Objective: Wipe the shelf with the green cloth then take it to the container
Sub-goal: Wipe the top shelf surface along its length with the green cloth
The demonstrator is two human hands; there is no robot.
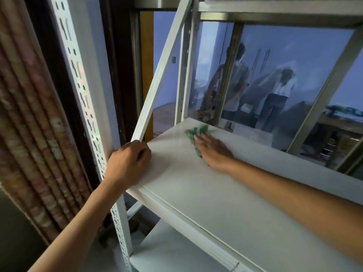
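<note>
White painted metal made up the shelf – a flat, smooth board – with one perforated upright post at its front-left corner and one plain diagonal brace slanting up from that corner. One green cloth, crumpled and motion-blurred, lay on the board near its far left corner, pinned under the right hand, whose fingers were spread flat on it – pressing, not clenching. Two bare hands in all: the left hand had its fingers curled shut around the shelf's front-left corner beside the post.
</note>
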